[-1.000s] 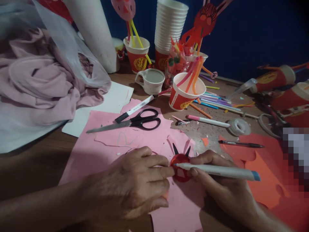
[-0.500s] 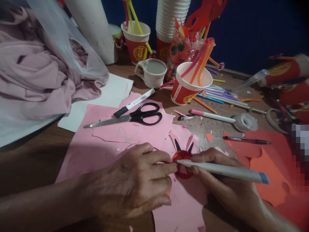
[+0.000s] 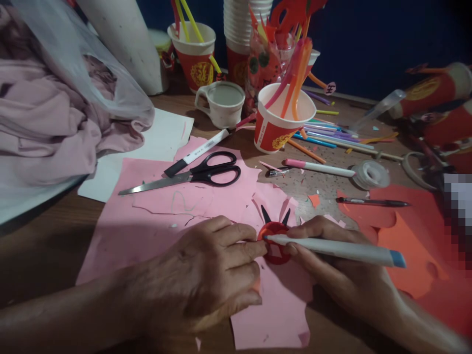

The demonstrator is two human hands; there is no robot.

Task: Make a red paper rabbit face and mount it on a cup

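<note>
A small red round piece (image 3: 280, 256) with a pale patch and two dark points at its top lies on pink paper (image 3: 106, 231). My left hand (image 3: 217, 270) rests palm down on the paper, its front fingertips holding the piece's left edge. A bit of orange shows under those fingers. My right hand (image 3: 342, 265) grips a white marker (image 3: 342, 248) with a blue end. The marker's tip is at the red piece, beside my left fingertips; whether it touches is unclear. Black-handled scissors (image 3: 217, 169) and a black-and-white marker (image 3: 199, 152) lie farther up the pink paper.
A red-and-white paper cup (image 3: 271, 132) with straws stands behind, beside a white mug (image 3: 224, 108). A pink-capped marker (image 3: 319, 168), tape roll (image 3: 370, 175) and pen (image 3: 372, 202) lie right, near red paper (image 3: 446, 236). A bag with pink cloth (image 3: 55, 118) fills the left.
The view has shifted slightly, so things sit a little farther left and higher. Both hands keep their places around the red round piece, with the marker's tip still at it.
</note>
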